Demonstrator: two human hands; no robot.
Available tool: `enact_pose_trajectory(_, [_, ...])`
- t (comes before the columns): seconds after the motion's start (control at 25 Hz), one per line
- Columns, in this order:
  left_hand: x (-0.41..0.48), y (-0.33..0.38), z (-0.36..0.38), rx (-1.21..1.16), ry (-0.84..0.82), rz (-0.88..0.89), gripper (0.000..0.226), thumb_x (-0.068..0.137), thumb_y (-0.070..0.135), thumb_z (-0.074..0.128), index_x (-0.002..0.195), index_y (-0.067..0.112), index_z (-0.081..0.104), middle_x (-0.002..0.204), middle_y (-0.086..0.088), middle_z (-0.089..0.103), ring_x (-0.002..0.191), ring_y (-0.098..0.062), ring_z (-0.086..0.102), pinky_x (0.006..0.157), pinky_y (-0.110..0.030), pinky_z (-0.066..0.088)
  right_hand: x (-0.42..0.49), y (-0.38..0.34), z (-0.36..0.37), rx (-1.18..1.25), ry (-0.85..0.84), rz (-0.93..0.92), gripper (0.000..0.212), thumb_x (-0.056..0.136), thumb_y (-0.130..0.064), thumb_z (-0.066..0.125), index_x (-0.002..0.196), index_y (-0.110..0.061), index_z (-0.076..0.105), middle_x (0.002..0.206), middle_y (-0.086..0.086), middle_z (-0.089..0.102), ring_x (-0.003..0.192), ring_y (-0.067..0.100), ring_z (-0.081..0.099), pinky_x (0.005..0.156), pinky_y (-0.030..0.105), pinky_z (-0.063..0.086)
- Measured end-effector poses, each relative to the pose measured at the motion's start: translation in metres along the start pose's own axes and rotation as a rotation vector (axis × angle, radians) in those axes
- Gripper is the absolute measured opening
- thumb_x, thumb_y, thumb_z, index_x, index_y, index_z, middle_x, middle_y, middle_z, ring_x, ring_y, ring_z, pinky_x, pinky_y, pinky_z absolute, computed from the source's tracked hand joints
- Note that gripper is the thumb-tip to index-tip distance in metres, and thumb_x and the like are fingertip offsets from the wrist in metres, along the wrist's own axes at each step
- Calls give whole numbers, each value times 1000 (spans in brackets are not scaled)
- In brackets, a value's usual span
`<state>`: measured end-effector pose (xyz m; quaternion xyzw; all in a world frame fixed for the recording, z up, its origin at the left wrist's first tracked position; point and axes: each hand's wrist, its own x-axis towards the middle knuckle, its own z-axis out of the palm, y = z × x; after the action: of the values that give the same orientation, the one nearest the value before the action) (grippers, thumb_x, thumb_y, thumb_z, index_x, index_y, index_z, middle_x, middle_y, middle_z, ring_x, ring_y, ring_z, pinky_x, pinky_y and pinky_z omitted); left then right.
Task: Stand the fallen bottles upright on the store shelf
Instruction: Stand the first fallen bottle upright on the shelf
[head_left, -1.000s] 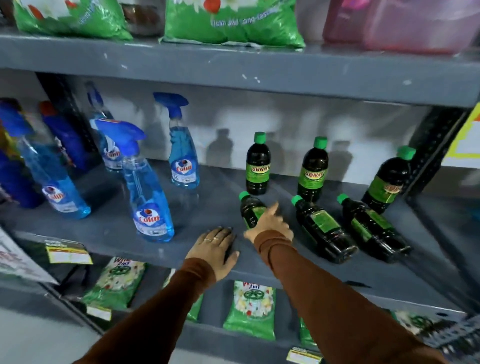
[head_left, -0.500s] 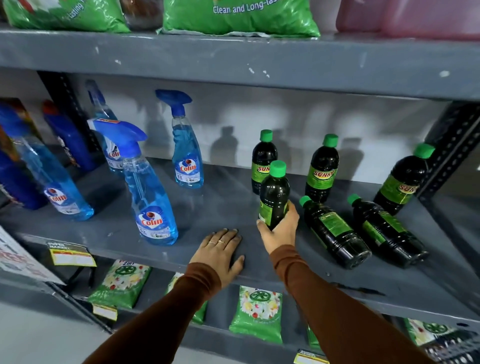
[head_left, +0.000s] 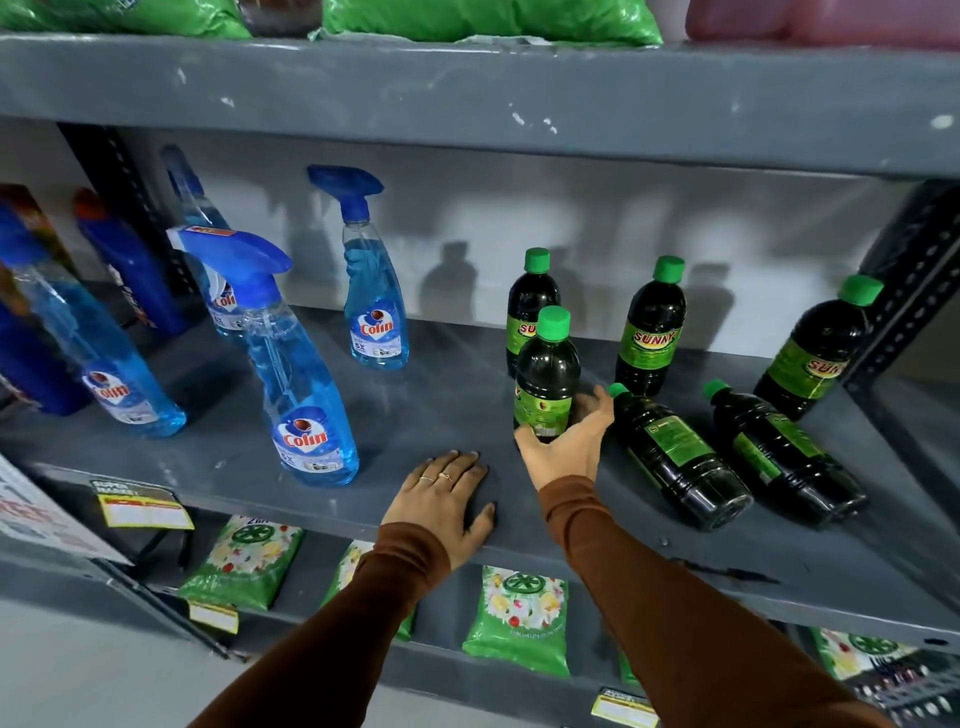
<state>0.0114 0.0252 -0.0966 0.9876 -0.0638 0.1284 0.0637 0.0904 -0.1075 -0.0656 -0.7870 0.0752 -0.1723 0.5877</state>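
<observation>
My right hand (head_left: 569, 441) grips the lower body of a dark bottle with a green cap (head_left: 545, 374), held upright on the grey shelf (head_left: 441, 405). Two more dark bottles lie on their sides to its right, one (head_left: 675, 457) beside my hand and another (head_left: 779, 457) further right. Three bottles stand upright behind: one (head_left: 530, 296) partly hidden by the held bottle, one (head_left: 652, 332) in the middle, one (head_left: 821, 353) leaning at the far right. My left hand (head_left: 441, 493) rests flat on the shelf's front edge, fingers spread.
Several blue spray bottles stand on the left half of the shelf, the nearest (head_left: 298, 379) close to my left hand. A black upright post (head_left: 904, 291) bounds the right end. Green packets (head_left: 514, 618) hang on the shelf below. Another shelf (head_left: 467, 98) runs overhead.
My right hand took hold of the leftmost fallen bottle and raised it from lying to upright. My left hand stayed flat on the shelf edge.
</observation>
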Motion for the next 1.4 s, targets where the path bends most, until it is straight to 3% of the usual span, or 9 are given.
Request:
enact_pose_trajectory(0.12, [0, 0, 1, -10, 4, -2, 58, 76, 51, 33, 118, 19, 55, 126, -3, 60, 118, -24, 53, 101, -43, 39, -4, -8, 5, -119, 44, -6, 116, 47, -34, 88, 136, 0, 22, 132, 24, 40, 122, 37, 39, 106, 49, 34])
enact_pose_trajectory(0.24, [1, 0, 2, -28, -4, 2, 63, 76, 53, 27, 124, 19, 50, 134, -2, 53, 126, -23, 45, 108, -41, 30, -1, -17, 6, -261, 89, -56, 106, 47, -31, 89, 130, 3, 32, 122, 26, 45, 113, 40, 42, 100, 47, 33])
enact_pose_trajectory(0.44, [0, -5, 3, -42, 6, -1, 64, 76, 54, 25, 125, 20, 49, 136, -1, 51, 128, -22, 42, 109, -39, 27, 2, 0, 5, -79, -27, -89, 96, 40, -22, 81, 124, -4, 36, 117, 19, 49, 110, 33, 51, 97, 49, 46])
enact_pose_trajectory(0.6, [-1, -3, 3, -65, -13, 1, 65, 76, 53, 24, 126, 19, 48, 138, -1, 49, 129, -21, 40, 109, -39, 26, 0, 1, 3, -112, -19, -81, 111, 42, -34, 87, 131, -3, 30, 129, 19, 46, 123, 31, 42, 107, 46, 38])
enact_pose_trajectory(0.76, [-1, -4, 2, -75, -3, -5, 64, 75, 53, 27, 123, 18, 52, 134, -2, 53, 126, -22, 45, 108, -40, 30, 3, -8, 0, -92, -20, -56, 79, 39, -25, 89, 102, -5, 45, 98, 11, 58, 92, 25, 60, 84, 33, 52])
enact_pose_trajectory(0.88, [-2, -4, 1, -70, 7, -5, 67, 75, 56, 26, 124, 18, 51, 135, -2, 52, 127, -22, 44, 108, -40, 29, 0, -10, -13, -64, -173, -3, 71, 51, -6, 84, 104, -12, 36, 96, 5, 52, 84, 19, 54, 78, 23, 41])
enact_pose_trajectory(1.08, [-3, -2, -12, -59, -110, 22, 111, 56, 87, -8, 137, 21, 30, 149, 3, 29, 138, -15, 22, 115, -36, 13, -6, -8, -38, -75, -351, 24, 71, 56, -9, 84, 114, -13, 43, 98, -1, 57, 93, 17, 57, 85, 26, 44])
enact_pose_trajectory(1.24, [-14, 1, -14, 56, -232, 148, 126, 43, 88, -19, 142, 16, 7, 155, -1, 9, 141, -16, 7, 115, -34, 2, -22, -7, -56, -73, -444, 28, 67, 53, -13, 87, 101, -21, 42, 102, -1, 60, 98, 17, 59, 87, 27, 46])
enact_pose_trajectory(1.4, [-26, 7, -6, 45, -212, 87, 129, 41, 83, -32, 142, 14, 8, 154, -3, 11, 141, -18, 9, 115, -33, 4, -42, -7, -72, -148, -502, -8, 71, 47, -28, 89, 101, -26, 42, 103, -8, 58, 107, 17, 56, 96, 34, 44])
